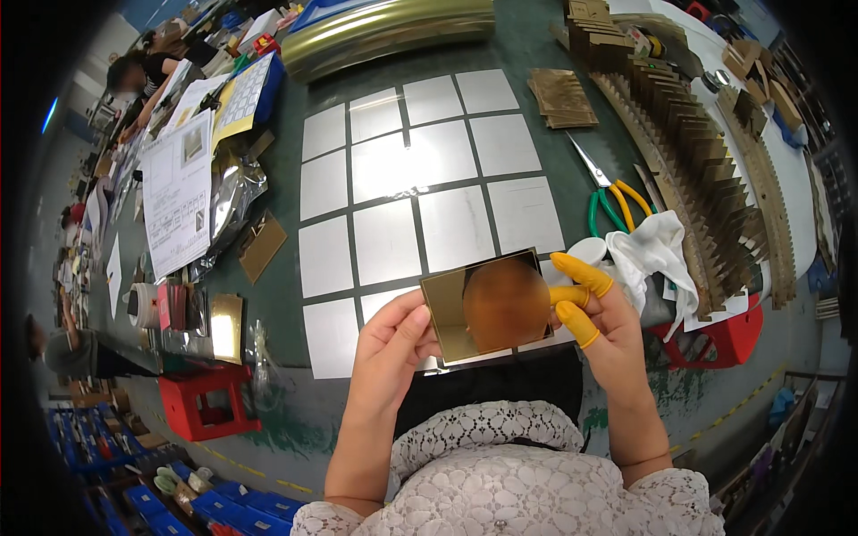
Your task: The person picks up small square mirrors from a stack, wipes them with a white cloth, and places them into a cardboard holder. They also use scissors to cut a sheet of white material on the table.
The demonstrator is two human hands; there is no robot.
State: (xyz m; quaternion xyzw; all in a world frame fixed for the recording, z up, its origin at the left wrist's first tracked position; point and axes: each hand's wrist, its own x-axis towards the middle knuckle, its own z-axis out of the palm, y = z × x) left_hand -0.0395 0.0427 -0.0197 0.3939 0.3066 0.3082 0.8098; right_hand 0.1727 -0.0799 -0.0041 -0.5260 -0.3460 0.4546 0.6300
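Note:
A gold-tinted rectangular mirror plate (450, 319) is held up, slightly tilted, in front of my body; its shiny face carries a reflection. My left hand (393, 335) pinches its left edge, thumb in front and fingers partly hidden behind. Yellow finger cots cover the thumb and two fingers of my right hand (606, 313), whose fingertips meet the plate's right edge. Beneath and beyond the plate, pale silver square sheets (386, 239) lie in a grid on the dark green table (295, 335).
Scissors (601, 179) with green and orange handles lie right of the grid, near a white glove (652, 259). Toothed racks (688, 170) hold upright plates. Gold film roll (393, 37) sits at the back. Papers (179, 192) lie left; red stools (207, 402) stand below.

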